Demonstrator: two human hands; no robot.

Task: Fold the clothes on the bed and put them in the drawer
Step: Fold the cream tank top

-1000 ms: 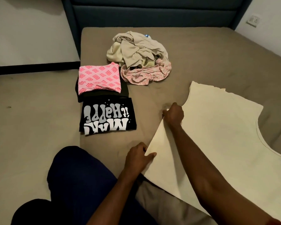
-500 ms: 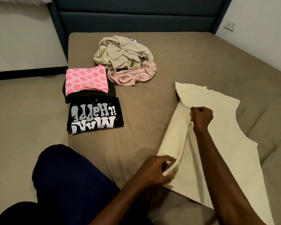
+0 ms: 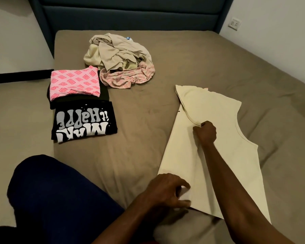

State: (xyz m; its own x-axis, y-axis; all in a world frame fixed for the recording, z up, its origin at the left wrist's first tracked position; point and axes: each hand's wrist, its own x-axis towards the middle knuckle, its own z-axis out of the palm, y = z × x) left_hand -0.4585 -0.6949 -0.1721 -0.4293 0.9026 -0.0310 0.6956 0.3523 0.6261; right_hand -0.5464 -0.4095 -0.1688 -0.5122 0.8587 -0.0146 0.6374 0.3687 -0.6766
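Note:
A cream sleeveless top [image 3: 217, 155] lies on the bed at the right, with its left side folded over onto itself. My right hand [image 3: 205, 132] pinches the folded edge near the armhole. My left hand [image 3: 167, 190] grips the bottom corner of the folded flap. At the left sit folded clothes: a pink patterned piece [image 3: 74, 83] on a black one [image 3: 77, 101], and a black printed T-shirt [image 3: 84, 123] in front. A heap of unfolded beige and pink clothes [image 3: 118, 59] lies behind them. No drawer is in view.
The bed [image 3: 218, 64] has a brown sheet and a dark blue headboard [image 3: 130, 13]. My knee in dark blue trousers [image 3: 56, 196] rests at the bed's near left edge. A wall socket [image 3: 234, 23] sits at the top right.
Both hands carried the left edge of the cream top to the right, folding that side over onto the garment. The camera view shifted slightly.

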